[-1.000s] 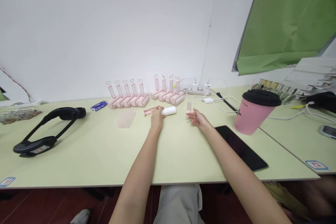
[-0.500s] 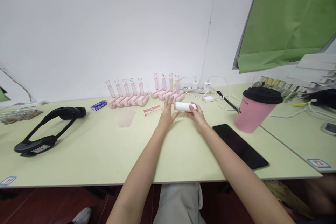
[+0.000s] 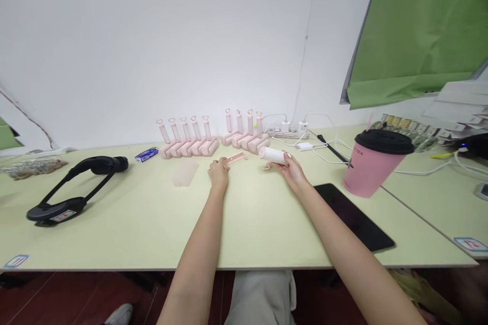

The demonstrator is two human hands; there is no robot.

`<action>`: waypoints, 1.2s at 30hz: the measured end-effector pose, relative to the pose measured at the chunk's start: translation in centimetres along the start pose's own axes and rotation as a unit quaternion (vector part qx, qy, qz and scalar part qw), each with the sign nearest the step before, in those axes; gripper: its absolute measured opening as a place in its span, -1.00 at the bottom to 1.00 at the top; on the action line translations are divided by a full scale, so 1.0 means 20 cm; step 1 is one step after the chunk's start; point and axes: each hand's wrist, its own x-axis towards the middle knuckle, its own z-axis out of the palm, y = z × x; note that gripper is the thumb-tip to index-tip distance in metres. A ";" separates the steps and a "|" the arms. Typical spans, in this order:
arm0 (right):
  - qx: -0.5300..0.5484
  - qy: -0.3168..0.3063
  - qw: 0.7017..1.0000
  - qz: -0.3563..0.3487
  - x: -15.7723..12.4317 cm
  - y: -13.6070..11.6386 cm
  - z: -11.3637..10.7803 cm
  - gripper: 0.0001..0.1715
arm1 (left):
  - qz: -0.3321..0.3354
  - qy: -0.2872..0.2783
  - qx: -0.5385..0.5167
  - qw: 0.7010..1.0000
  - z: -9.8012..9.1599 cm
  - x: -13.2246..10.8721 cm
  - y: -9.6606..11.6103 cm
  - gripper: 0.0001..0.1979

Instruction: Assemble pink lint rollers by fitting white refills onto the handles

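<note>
My right hand [image 3: 294, 172] is closed around a white cylinder [image 3: 273, 155] with a pale pink end cap, held just above the table. A small pink loop-like piece [image 3: 266, 166] shows beneath its fingers; whether the hand also holds it, I cannot tell. To the left, my left hand [image 3: 218, 174] has its fingers closed on the near end of a shallow pink tray-shaped piece [image 3: 237, 157]. Left of that hand lies a translucent pink sheet [image 3: 185, 172]. Several pink cylinder pieces with heart-loop handles [image 3: 189, 147] stand in two rows by the wall.
A pink cup [image 3: 368, 167] with a black lid and a black tablet [image 3: 354, 216] are on the right. Behind, a power strip [image 3: 287, 133] trails white cables. A black headset-like frame [image 3: 72, 195] lies left, near a blue packet [image 3: 147, 154].
My left hand has moved left, away from the white cylinder, and taken hold of the pink tray-shaped piece. My right hand still holds the cylinder, now tilted slightly.
</note>
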 end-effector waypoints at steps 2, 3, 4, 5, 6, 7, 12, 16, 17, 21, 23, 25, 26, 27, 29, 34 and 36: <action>-0.025 0.002 1.000 -0.016 0.00 0.00 0.00 -0.75 | 0.043 -0.004 -0.040 0.998 0.01 0.00 0.02 -0.63; -0.042 0.004 0.999 -0.028 0.01 0.00 -0.01 -0.71 | 0.068 -0.009 -0.069 0.995 0.02 0.01 0.03 -0.64; -0.062 0.007 0.997 -0.044 0.01 0.00 -0.01 -0.66 | 0.094 -0.014 -0.100 0.990 0.02 0.01 0.04 -0.66; -0.083 0.008 0.995 -0.062 0.02 0.00 -0.01 -0.61 | 0.118 -0.019 -0.135 0.984 0.03 0.01 0.06 -0.67; -0.105 0.009 0.991 -0.082 0.02 0.00 -0.01 -0.56 | 0.140 -0.026 -0.173 0.975 0.04 0.00 0.08 -0.68; -0.127 0.012 0.986 -0.104 0.03 0.00 -0.01 -0.51 | 0.159 -0.039 -0.214 0.963 0.04 -0.01 0.11 -0.69; -0.289 0.080 0.929 -0.217 -0.01 -0.04 0.00 -0.43 | 0.173 -0.129 -0.364 0.906 0.06 -0.09 0.29 -0.70; -0.432 0.138 0.853 -0.259 -0.05 -0.08 0.00 -0.47 | 0.172 -0.158 -0.378 0.896 0.08 -0.13 0.35 -0.69; -0.454 0.141 0.842 -0.255 -0.05 -0.08 0.00 -0.47 | 0.171 -0.168 -0.383 0.892 0.09 -0.13 0.35 -0.69; -0.509 0.111 0.838 -0.162 -0.01 -0.06 -0.04 -0.45 | 0.144 -0.199 -0.401 0.882 0.12 -0.13 0.34 -0.68; -0.528 0.102 0.836 -0.109 0.02 -0.04 -0.06 -0.43 | 0.141 -0.216 -0.402 0.879 0.12 -0.14 0.33 -0.69; -0.544 0.105 0.829 -0.084 0.04 -0.02 -0.08 -0.42 | 0.154 -0.232 -0.401 0.873 0.12 -0.14 0.32 -0.65; -0.552 0.108 0.823 -0.080 0.04 -0.02 -0.09 -0.42 | 0.162 -0.239 -0.399 0.870 0.12 -0.14 0.32 -0.62; -0.559 0.112 0.818 -0.079 0.04 -0.01 -0.09 -0.41 | 0.171 -0.244 -0.396 0.869 0.12 -0.14 0.32 -0.58; -0.573 0.120 0.807 -0.077 0.04 -0.01 -0.09 -0.40 | 0.192 -0.242 -0.380 0.872 0.11 -0.14 0.32 -0.51; -0.615 0.112 0.777 -0.074 0.01 -0.03 -0.06 -0.35 | 0.216 -0.224 -0.346 0.885 0.11 -0.13 0.32 -0.41; -0.636 0.104 0.760 -0.078 -0.01 -0.04 -0.06 -0.34 | 0.205 -0.230 -0.356 0.883 0.11 -0.13 0.31 -0.47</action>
